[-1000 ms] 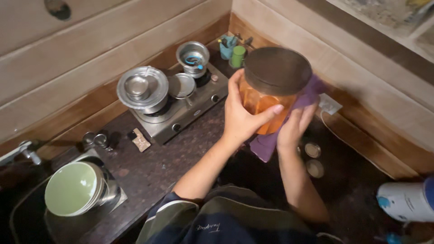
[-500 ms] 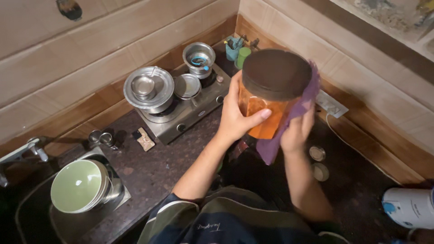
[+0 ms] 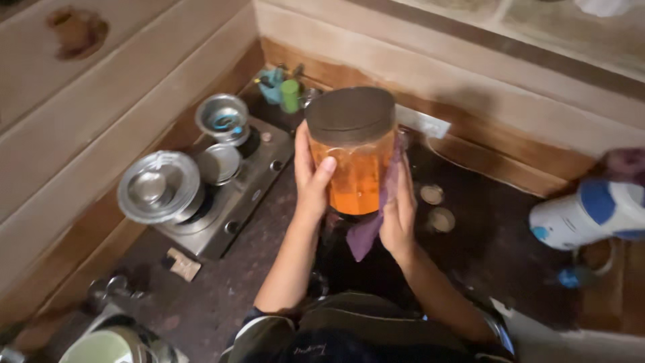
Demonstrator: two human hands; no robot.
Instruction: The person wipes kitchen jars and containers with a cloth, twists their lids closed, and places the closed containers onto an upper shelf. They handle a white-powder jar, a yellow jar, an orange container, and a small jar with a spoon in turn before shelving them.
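I am holding the big orange see-through jar with the dark round lid point(image 3: 352, 158) up above the dark bench point(image 3: 222, 289). My left hand point(image 3: 310, 176) is gripping its side tight. My right hand point(image 3: 398, 214) is pressing the purple cloth point(image 3: 369, 228) on it. I am rubbing slowly, so it is not slipping.

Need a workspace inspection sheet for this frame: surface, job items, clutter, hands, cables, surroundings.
Surface: dark speckled counter.
Job's things: orange jar with dark lid, held upright; purple cloth against its right side.
Clutter: two-burner stove with steel pots, two small round lids, white and blue appliance, green bowl.
Grippers: left hand grips jar; right hand presses cloth to it.
Cables: nothing seen.
Surroundings: tiled walls, corner cups.
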